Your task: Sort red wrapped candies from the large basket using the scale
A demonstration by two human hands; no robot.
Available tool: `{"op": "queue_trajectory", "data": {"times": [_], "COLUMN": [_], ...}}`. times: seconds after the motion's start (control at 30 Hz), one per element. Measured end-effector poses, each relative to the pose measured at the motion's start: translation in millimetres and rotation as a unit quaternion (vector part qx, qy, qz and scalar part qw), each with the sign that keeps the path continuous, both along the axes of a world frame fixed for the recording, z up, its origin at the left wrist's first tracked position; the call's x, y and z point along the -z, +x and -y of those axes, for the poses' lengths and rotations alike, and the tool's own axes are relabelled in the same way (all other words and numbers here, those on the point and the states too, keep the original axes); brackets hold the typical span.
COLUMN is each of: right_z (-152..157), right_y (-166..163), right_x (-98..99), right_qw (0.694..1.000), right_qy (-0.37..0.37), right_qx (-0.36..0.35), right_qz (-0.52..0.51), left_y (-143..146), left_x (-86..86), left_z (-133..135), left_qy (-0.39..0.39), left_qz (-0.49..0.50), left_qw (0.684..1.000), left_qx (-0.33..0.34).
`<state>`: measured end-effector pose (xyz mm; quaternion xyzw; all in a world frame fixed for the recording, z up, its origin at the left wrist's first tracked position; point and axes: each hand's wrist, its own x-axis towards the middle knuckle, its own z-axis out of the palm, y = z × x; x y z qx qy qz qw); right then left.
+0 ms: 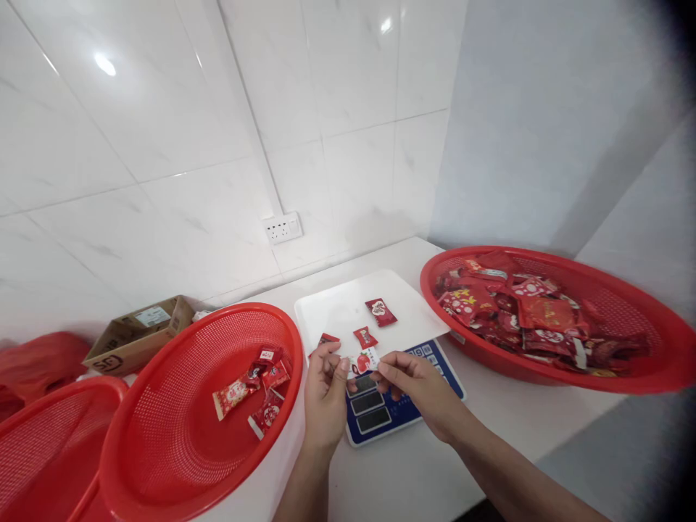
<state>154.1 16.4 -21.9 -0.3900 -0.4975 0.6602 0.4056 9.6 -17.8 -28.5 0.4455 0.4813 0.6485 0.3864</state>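
Between my two hands is a small white packet (365, 360) with red fruit printed on it. My left hand (326, 391) pinches its left end, and my right hand (416, 384) pinches the right end. Under them is a digital scale with a white weighing pan (326, 304) and a blue panel (405, 413) with dark displays. On the pan lie a dark red packet (381, 312) and a smaller red packet (365, 337). Another red packet (328, 338) shows just behind my left fingers; whether they touch it I cannot tell.
At right, a red basket (663, 355) holds a heap of red packets. At left, another red basket (163, 413) holds several packets. Beyond it are a further red basket (32, 449), a cardboard box (117, 341) and a red plastic bag (43, 362). A tiled wall (217, 239) backs the table.
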Motion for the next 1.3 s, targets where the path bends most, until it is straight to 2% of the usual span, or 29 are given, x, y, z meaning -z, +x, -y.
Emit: {"op": "queue_trajectory", "data": {"times": [1.3], "right_z": [1.7], "right_y": [-0.1], "right_x": [-3.2], "right_qw": [1.000], "right_qy": [0.005], "right_qx": [0.003], "right_qz": [0.016], "left_y": [-0.8], "left_x": [6.2], "left_z": [-2.5], "left_qy": [0.006], "left_qz": [-0.022], "left_qw": [1.000], "left_qx": [-0.007]}}
